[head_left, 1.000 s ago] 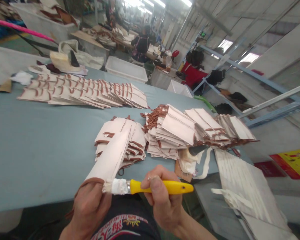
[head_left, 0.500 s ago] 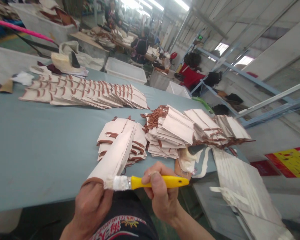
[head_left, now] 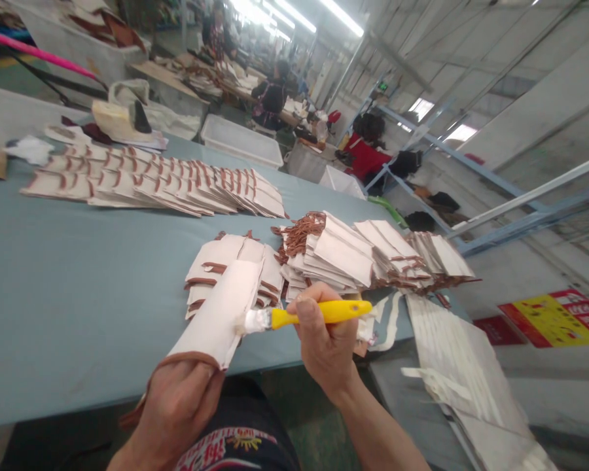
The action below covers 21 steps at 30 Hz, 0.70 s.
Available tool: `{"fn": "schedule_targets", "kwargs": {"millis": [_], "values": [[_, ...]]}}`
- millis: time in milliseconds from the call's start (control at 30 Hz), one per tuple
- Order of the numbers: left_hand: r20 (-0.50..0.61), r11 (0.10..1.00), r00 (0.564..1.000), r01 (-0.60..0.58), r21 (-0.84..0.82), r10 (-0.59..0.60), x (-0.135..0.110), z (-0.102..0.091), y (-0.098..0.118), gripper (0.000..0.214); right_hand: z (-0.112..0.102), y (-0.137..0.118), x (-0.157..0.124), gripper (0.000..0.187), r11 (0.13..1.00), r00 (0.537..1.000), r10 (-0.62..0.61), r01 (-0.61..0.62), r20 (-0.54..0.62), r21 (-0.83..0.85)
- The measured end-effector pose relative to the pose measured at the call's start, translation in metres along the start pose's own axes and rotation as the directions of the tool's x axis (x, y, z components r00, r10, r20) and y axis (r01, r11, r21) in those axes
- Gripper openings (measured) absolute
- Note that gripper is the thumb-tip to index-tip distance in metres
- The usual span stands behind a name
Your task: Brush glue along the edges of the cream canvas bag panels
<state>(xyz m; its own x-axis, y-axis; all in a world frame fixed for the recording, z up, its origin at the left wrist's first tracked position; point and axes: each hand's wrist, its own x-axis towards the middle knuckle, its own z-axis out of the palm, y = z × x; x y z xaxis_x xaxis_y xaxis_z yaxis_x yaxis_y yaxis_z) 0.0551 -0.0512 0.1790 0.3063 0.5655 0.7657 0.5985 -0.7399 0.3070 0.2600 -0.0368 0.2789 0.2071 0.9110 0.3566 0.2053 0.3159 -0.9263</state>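
My left hand (head_left: pixel 179 402) is closed on the near, brown-edged end of a white fabric piece (head_left: pixel 220 314), which slants up and away over the table. My right hand (head_left: pixel 326 337) grips a paintbrush (head_left: pixel 331 313) by its yellow handle. Its white-coated bristles touch the right-hand edge of the piece, partway along. Behind the held piece lies a stack of similar white pieces with brown trim (head_left: pixel 206 261). Just right of that is another pile (head_left: pixel 341 252) with brown frayed strips at its left end.
Overlapping white and brown pieces (head_left: pixel 152 180) form a long row across the blue-green table (head_left: pixel 103 275). More piles (head_left: pixel 392 245) stand at the right. A white-smeared board (head_left: pixel 466 353) is at the lower right. Plastic bins (head_left: pixel 243 140) and a seated person (head_left: pixel 272 98) are beyond the table.
The brush has moved up and right, away from the brown-trimmed end, along the piece's right edge. The piece has turned slightly in my left hand, and the whole view has shifted a little.
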Motion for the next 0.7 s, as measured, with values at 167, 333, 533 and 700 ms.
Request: {"fn": "schedule_targets", "kwargs": {"millis": [167,333,533,700], "values": [[0.021,1.000,1.000,0.007,-0.011,-0.006,-0.002,0.001,-0.001,0.033,0.002,-0.010,0.013,0.052,0.993,0.997,-0.078,0.079,0.021,-0.086],[0.031,1.000,0.999,0.017,-0.003,-0.017,-0.001,0.003,-0.001,0.028,0.007,-0.022,0.008,0.046,0.973,0.977,-0.170,0.187,0.127,-0.136],[0.019,1.000,1.000,0.002,-0.009,-0.002,0.000,0.003,0.000,0.032,0.006,-0.025,0.000,0.048,1.000,0.982,0.001,0.002,0.189,-0.014],[-0.002,1.000,1.000,0.014,-0.017,-0.014,0.005,0.004,0.003,0.033,0.004,-0.014,0.013,0.044,0.997,0.997,-0.074,0.074,0.004,-0.035]]}}
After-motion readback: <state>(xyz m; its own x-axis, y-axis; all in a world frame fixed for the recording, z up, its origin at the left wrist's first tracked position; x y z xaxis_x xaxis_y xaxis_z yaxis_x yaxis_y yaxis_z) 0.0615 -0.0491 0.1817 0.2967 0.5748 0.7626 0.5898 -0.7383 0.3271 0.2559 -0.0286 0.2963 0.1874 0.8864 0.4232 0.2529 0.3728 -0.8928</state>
